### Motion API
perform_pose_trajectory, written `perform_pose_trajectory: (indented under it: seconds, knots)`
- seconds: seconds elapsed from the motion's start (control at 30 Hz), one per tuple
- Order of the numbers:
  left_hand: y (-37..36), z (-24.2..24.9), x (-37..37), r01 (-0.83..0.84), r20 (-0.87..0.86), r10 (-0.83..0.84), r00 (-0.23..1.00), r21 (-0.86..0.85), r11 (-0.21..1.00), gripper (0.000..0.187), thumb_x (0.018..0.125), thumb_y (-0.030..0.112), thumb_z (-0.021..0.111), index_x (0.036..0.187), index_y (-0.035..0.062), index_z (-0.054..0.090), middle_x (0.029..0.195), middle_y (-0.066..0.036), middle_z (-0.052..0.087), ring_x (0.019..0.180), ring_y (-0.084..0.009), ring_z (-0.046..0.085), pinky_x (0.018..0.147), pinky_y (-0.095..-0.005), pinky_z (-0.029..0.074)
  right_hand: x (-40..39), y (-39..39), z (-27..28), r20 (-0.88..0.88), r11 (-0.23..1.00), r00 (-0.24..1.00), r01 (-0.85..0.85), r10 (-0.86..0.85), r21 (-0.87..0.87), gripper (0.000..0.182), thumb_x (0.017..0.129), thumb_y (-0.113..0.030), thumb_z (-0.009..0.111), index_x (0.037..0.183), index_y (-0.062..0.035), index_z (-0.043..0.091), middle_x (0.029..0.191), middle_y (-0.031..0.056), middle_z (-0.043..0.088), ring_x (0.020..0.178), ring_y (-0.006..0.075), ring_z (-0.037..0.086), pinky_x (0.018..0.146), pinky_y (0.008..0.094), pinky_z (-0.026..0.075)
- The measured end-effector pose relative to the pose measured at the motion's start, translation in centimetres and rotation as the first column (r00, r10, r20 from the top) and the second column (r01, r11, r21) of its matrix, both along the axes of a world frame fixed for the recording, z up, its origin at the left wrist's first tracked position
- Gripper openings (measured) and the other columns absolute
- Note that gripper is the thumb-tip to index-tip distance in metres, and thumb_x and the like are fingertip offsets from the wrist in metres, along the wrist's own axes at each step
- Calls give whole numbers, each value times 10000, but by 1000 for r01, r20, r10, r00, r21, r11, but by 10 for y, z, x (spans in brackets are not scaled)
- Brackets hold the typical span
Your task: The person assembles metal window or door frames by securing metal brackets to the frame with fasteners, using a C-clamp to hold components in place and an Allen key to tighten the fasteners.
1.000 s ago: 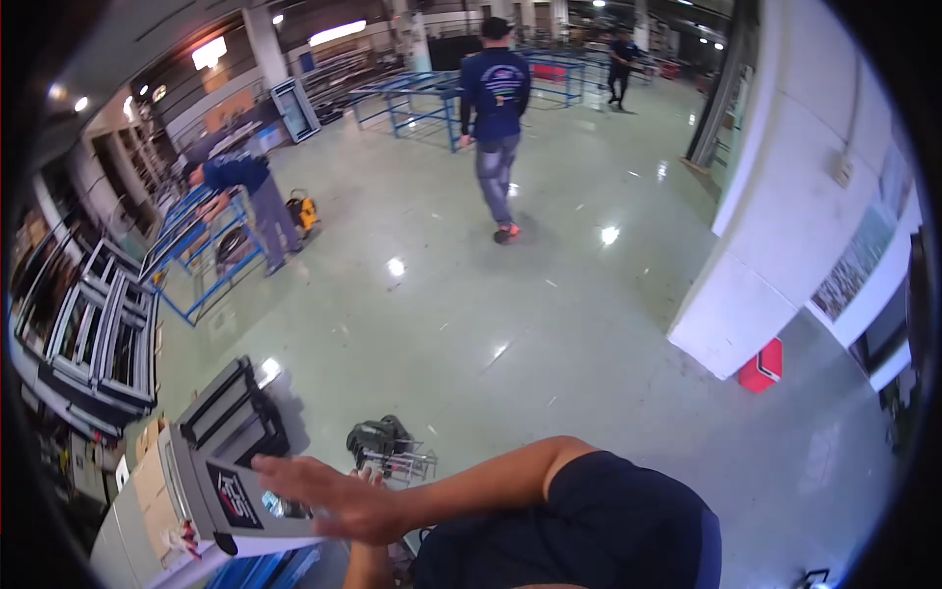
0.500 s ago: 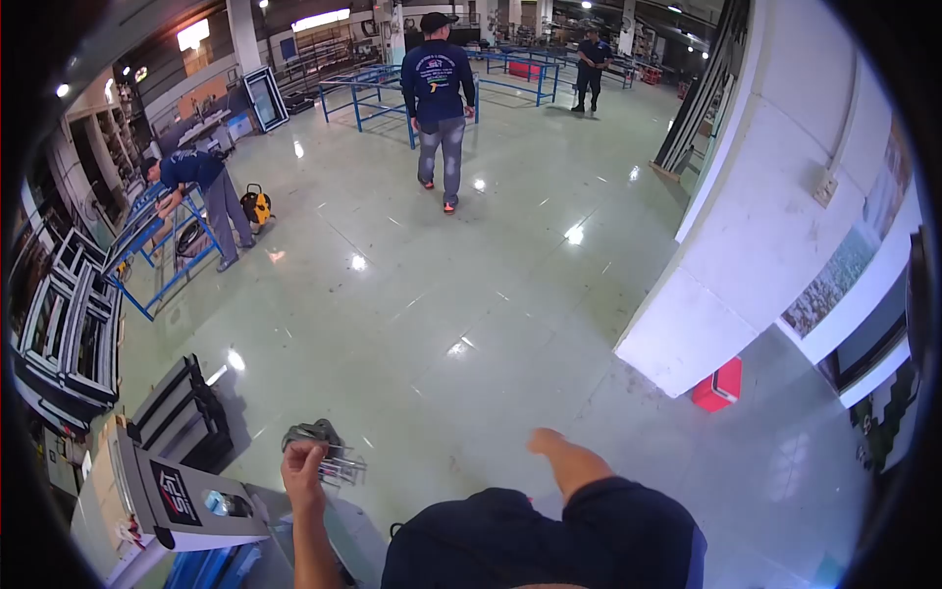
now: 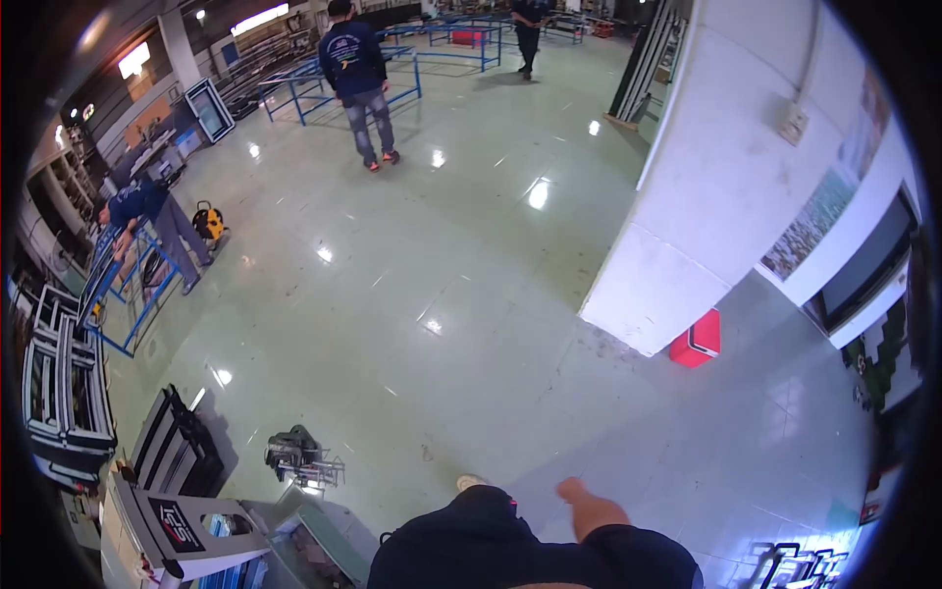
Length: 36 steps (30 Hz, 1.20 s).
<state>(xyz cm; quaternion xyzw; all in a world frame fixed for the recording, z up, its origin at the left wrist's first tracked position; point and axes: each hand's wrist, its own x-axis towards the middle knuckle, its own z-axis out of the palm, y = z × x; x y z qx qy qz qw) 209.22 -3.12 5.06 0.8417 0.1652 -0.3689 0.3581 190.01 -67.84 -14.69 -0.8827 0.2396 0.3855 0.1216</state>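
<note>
My right hand (image 3: 570,489) hangs low in front of my dark shirt (image 3: 461,540), above the floor. It is small and blurred, so its fingers cannot be made out, and I see nothing in it. My left hand is out of view. At the lower left, a dark grey object with thin metal rods (image 3: 302,457) is by a grey machine with a logo panel (image 3: 177,525). Beside the machine is an open grey-green bin or tray (image 3: 329,550). The tip of a light shoe (image 3: 470,482) shows below me.
Dark frames (image 3: 67,378) lean at the left. One person (image 3: 162,221) bends over a blue metal stand (image 3: 128,304); another person (image 3: 355,79) stands near blue tables (image 3: 422,74); a third (image 3: 528,34) is farther back. A white pillar (image 3: 677,226) and red box (image 3: 696,339) are at right.
My left hand has dropped out of view. The view has shifted, with metal handles appearing at the lower right. The person near the blue tables has stepped farther away.
</note>
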Motion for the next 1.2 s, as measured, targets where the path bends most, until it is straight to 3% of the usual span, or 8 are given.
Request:
perform_pose_trajectory:
  seconds: [0.1, 0.13, 0.33, 0.53, 0.73, 0.83, 0.9, 1.2]
  knots:
    - [-14, -5, 45, 64, 257, -43, 966, -74, 995, 343, 925, 347, 529, 1055, 37, 597, 748, -252, 555, 633, -349, 383, 602, -472, 389, 113, 68, 24, 270, 884, 903, -399, 334, 241, 267, 841, -209, 500, 880, -66, 722, 929, 215, 680, 854, 389, 666, 768, 484, 527]
    - [-24, -13, 63, 30, 327, -34, 944, 19, 999, 422, 973, 328, 477, 767, -3, 638, 671, -100, 604, 525, -199, 605, 445, -329, 475, 146, 86, -16, 283, 884, 959, -120, -14, 452, 267, 840, -222, 515, 950, -74, 709, 942, 200, 688, 866, 403, 660, 777, 486, 525]
    - [-93, 85, 32, 37, 746, -67, 663, 57, 998, 330, 922, 254, 608, 770, -37, 636, 608, -92, 609, 471, -169, 570, 485, -314, 476, 254, 111, 121, 635, 908, 769, -316, 75, 275, 411, 818, -284, 592, 1201, -138, 628, 977, 175, 699, 828, 366, 675, 749, 439, 540]
    - [-19, -7, -137, -439, 440, 409, 800, -36, 898, 354, 896, 291, 606, 725, -18, 627, 584, -121, 594, 483, -183, 572, 477, -348, 447, 243, 110, 132, 534, 944, 836, -65, -126, 324, 374, 778, -257, 591, 1115, -112, 662, 921, 168, 702, 796, 379, 666, 741, 460, 532]
    - [44, -73, -290, -421, 66, 416, 907, 112, 900, 359, 886, 310, 613, 748, -21, 639, 618, -134, 608, 561, -219, 616, 539, -374, 478, 128, 151, 65, 117, 714, 772, -626, 625, 313, 263, 767, -191, 556, 935, -41, 691, 897, 223, 678, 877, 409, 648, 755, 468, 518]
    - [46, -72, -299, -403, 27, 402, 915, 75, 912, 357, 884, 311, 615, 758, -22, 641, 628, -135, 612, 575, -223, 620, 550, -377, 480, 86, 165, 101, 274, 688, 810, -585, 518, 430, 264, 780, -170, 583, 988, -54, 698, 901, 207, 687, 866, 391, 659, 754, 458, 520]
    - [48, -73, -297, -390, 35, 388, 921, 54, 919, 356, 883, 312, 615, 765, -23, 642, 635, -136, 614, 584, -226, 623, 557, -379, 482, 88, 172, 107, -185, 803, 874, -306, 450, 511, 289, 790, -164, 611, 1049, -74, 701, 922, 191, 696, 874, 361, 668, 764, 448, 521]
    - [60, -74, -282, -359, 96, 358, 929, -4, 933, 352, 879, 315, 620, 795, -25, 648, 666, -140, 625, 627, -240, 636, 591, -388, 490, 172, 159, 137, 289, 872, 889, -426, 355, 239, 248, 763, -192, 499, 790, -43, 695, 820, 228, 672, 815, 396, 664, 709, 494, 517]
